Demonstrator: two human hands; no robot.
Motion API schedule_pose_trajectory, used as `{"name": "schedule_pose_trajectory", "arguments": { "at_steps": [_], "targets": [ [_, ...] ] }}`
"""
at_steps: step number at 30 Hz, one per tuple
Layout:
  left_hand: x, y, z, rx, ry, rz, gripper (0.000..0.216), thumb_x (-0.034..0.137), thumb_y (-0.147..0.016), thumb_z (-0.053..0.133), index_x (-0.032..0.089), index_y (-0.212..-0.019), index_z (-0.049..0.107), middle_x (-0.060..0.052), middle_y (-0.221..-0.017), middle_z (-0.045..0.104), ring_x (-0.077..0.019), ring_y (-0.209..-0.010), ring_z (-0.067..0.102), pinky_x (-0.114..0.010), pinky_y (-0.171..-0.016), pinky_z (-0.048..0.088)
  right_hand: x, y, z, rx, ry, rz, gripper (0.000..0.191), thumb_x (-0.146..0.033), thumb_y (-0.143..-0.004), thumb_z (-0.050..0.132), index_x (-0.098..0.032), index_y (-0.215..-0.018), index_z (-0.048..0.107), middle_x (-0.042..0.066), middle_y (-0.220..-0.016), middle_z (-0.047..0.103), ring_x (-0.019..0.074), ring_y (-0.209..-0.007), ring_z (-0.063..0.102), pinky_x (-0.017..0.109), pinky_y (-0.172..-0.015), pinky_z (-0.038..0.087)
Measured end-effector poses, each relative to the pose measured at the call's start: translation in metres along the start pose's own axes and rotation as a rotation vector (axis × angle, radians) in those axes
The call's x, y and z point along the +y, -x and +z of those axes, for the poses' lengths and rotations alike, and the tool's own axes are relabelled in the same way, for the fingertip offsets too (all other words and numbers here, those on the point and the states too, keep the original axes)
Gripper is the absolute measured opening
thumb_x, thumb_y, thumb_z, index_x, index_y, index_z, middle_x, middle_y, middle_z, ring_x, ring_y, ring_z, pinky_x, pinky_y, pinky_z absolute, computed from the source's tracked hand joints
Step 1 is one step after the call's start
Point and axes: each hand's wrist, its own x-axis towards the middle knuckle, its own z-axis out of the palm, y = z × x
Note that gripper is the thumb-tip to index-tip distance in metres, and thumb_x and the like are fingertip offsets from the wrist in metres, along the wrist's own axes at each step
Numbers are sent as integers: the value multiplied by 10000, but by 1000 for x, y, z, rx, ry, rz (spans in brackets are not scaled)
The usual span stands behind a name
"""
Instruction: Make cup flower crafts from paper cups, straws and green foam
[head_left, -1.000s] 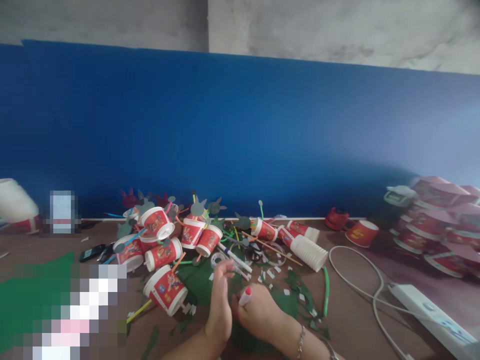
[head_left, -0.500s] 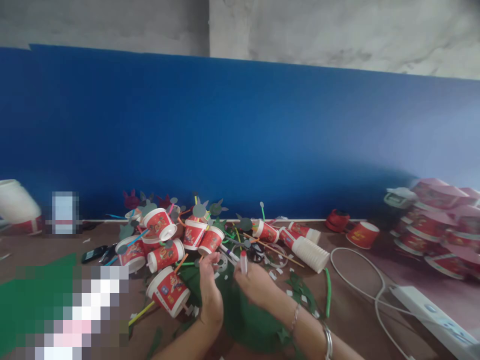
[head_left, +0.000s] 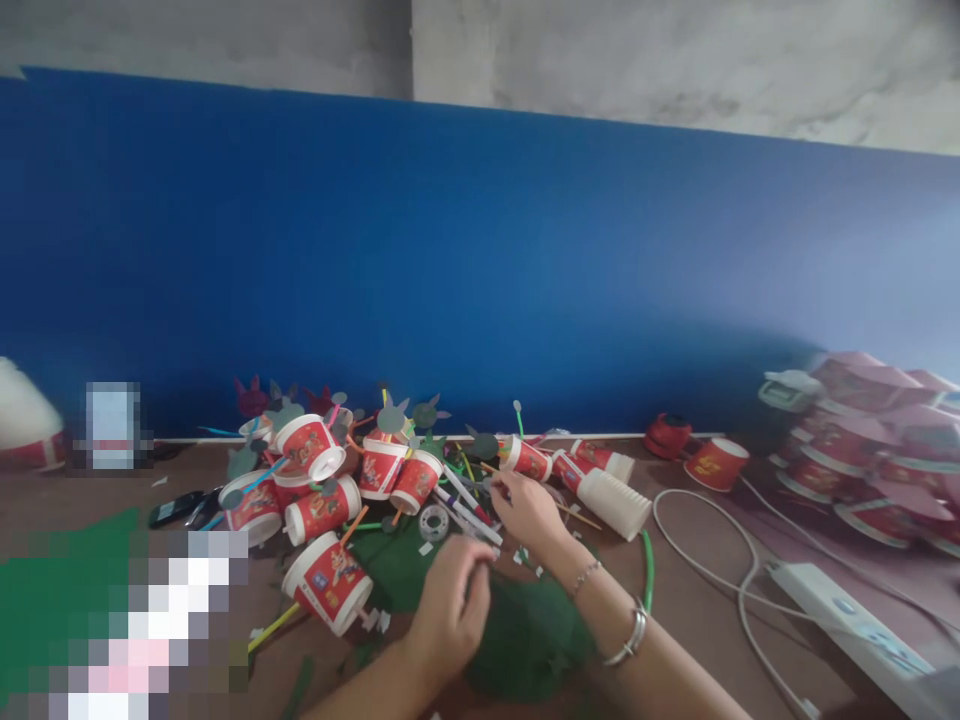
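Observation:
My left hand (head_left: 450, 605) hovers over a dark green paper sheet (head_left: 525, 640) on the brown table, its fingers curled and pinched together; what they hold is hidden. My right hand (head_left: 527, 510), with bracelets on its wrist, reaches forward into the craft pile. Its fingers are stretched toward several white markers (head_left: 471, 512) and nothing shows in them. A roll of clear tape (head_left: 433, 521) lies just left of the markers. A red paper cup (head_left: 328, 582) on its side with a yellow straw lies left of my left hand.
Red paper cups with straws and paper flowers (head_left: 315, 470) are heaped by the blue wall. A white cup stack (head_left: 611, 502), a green straw (head_left: 648, 570), a white cable (head_left: 705, 560), a power strip (head_left: 847, 620) and stacked bowls (head_left: 870, 450) sit to the right. A phone (head_left: 174, 508) lies at left.
My right hand held a red-capped marker upright; it has now reached forward into the pile and the marker no longer shows in it. My left hand pulled back toward me over the green paper.

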Motion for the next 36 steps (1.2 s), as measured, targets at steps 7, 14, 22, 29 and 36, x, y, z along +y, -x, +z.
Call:
{"name": "schedule_pose_trajectory", "arguments": {
  "at_steps": [7,14,22,29,36],
  "targets": [
    [-17,31,35,-689,-386,321,670,531,-836,446,214,-1399,270,-150,-1453,305,-334,-1323,278,-513,-1038,272,24,39,3,-105,-58,68,218,-209,-822,450,-191,-738,650,28,-706,681,158,-667,596,230,-575,326],
    [-19,38,34,-824,-446,129,670,467,-854,449,206,-1421,206,-180,-1489,157,-377,-1354,122,-633,-1025,195,34,57,-3,-221,-54,1,199,-165,-723,506,-196,-860,646,45,-870,666,182,-816,592,248,-694,369],
    [-7,39,24,-609,-357,0,594,190,-852,421,111,-1410,232,-175,-1490,197,-316,-1371,100,-536,-1080,225,40,73,-20,-388,16,-55,318,-159,-576,600,-170,-893,618,78,-951,632,244,-904,538,304,-757,375],
    [10,32,-8,-114,-182,121,495,130,-863,401,249,-1339,330,-105,-1444,306,-252,-1349,232,-468,-1082,268,60,57,-45,-533,-331,-107,90,-217,-694,564,-171,-688,641,-17,-663,610,149,-674,540,235,-623,388],
    [1,6,-5,473,301,-319,536,385,-772,596,184,-1237,422,-136,-1226,523,-261,-1089,531,-406,-896,441,43,44,-35,-185,-1134,186,347,-465,-671,661,-156,-823,614,21,-715,652,169,-660,611,288,-646,477]
  ]
}}
